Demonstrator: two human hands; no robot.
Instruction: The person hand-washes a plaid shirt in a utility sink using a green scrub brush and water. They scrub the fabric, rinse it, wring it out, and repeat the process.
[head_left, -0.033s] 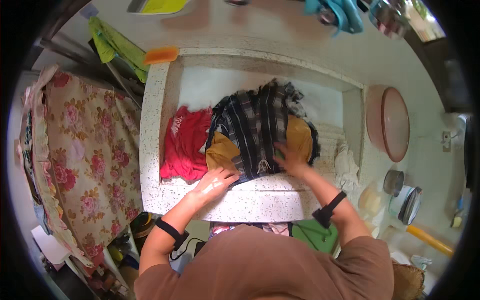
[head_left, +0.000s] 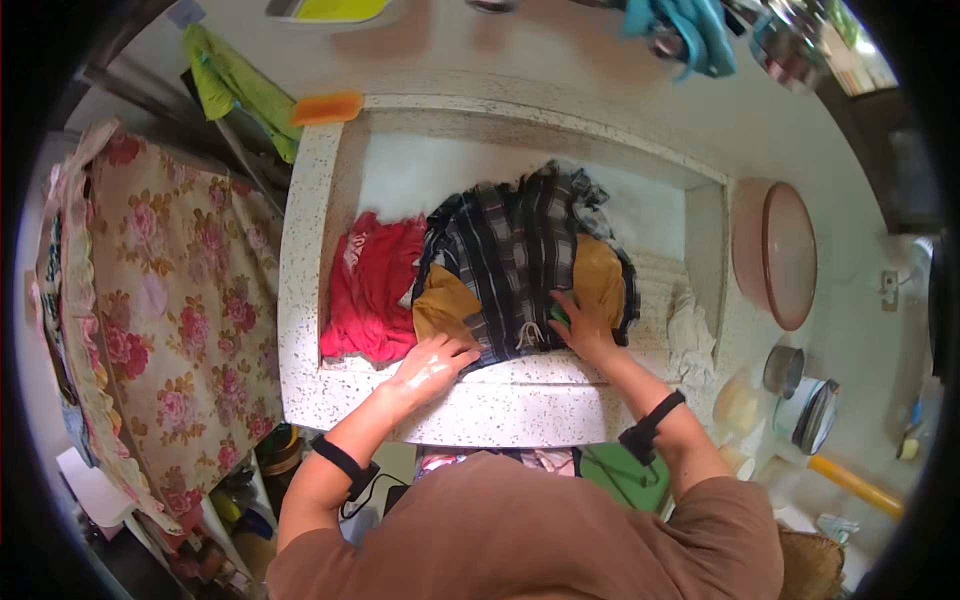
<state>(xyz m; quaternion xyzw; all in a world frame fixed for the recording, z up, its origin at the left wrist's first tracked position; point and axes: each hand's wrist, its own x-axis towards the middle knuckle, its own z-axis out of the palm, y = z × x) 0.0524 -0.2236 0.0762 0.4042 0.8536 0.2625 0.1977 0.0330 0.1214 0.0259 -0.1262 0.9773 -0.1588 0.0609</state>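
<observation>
A wet plaid garment (head_left: 510,250) in black, grey and white, with mustard-coloured parts and a white drawstring, lies spread in a speckled white basin (head_left: 420,415). My left hand (head_left: 436,364), with white suds on its back, rests at the garment's near left edge, its fingers lying across the cloth. Toward the near right, my right hand (head_left: 588,330) is closed over a small green thing (head_left: 559,314) and presses on the plaid fabric. Most of that green thing is hidden under the fingers, so its kind does not show. Red cloth (head_left: 372,285) lies bunched left of the garment.
A white cloth (head_left: 692,335) lies at the basin's right end. An orange brush-like piece (head_left: 326,108) sits on the far left corner. Right of the basin stand a pinkish round tub (head_left: 790,255) and a metal tin (head_left: 784,371). A flowered curtain (head_left: 190,300) hangs at the left.
My right hand has shifted slightly toward me and to the right over the plaid garment, and more of the green thing shows. The left hand stays in place.
</observation>
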